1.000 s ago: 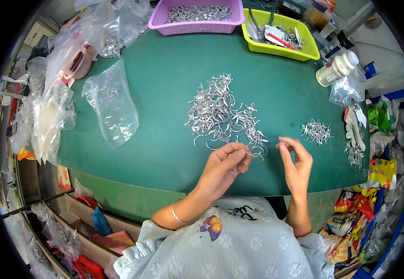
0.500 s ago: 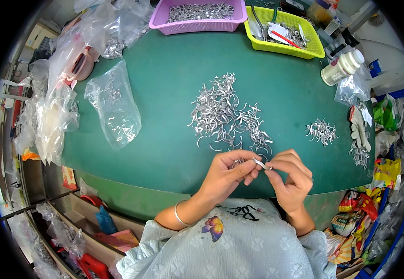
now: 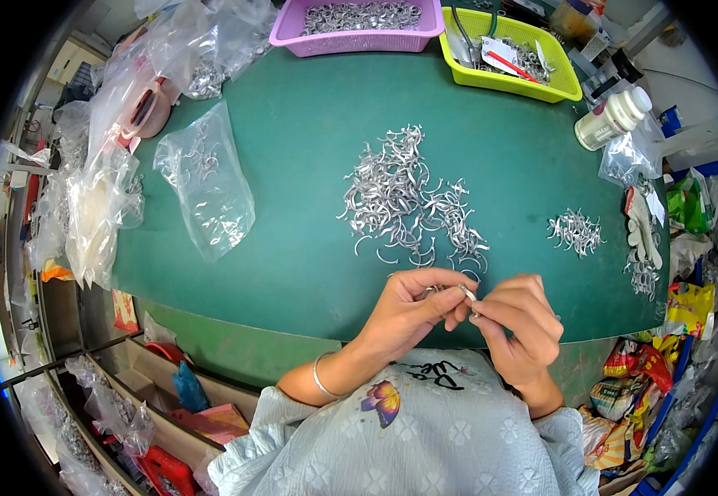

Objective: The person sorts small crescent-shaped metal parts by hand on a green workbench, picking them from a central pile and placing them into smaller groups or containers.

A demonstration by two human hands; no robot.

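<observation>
My left hand [image 3: 413,312] and my right hand [image 3: 518,322] meet at the near edge of the green table [image 3: 309,165]. Together they pinch a small curved silver metal piece [image 3: 465,293] between the fingertips. Just beyond them lies a big loose heap of the same curved silver pieces [image 3: 409,202]. A smaller heap of silver pieces [image 3: 576,231] lies to the right of my right hand.
A clear plastic bag [image 3: 206,186] lies at the left, with more bags [image 3: 98,190] piled along the left edge. A purple basket [image 3: 359,25] of metal parts and a yellow-green basket [image 3: 512,54] of tools stand at the back. A white bottle [image 3: 614,117] lies at the right.
My hands were apart a second ago, the left one at the heap. They have come together near the table's front edge and now hold one piece between them.
</observation>
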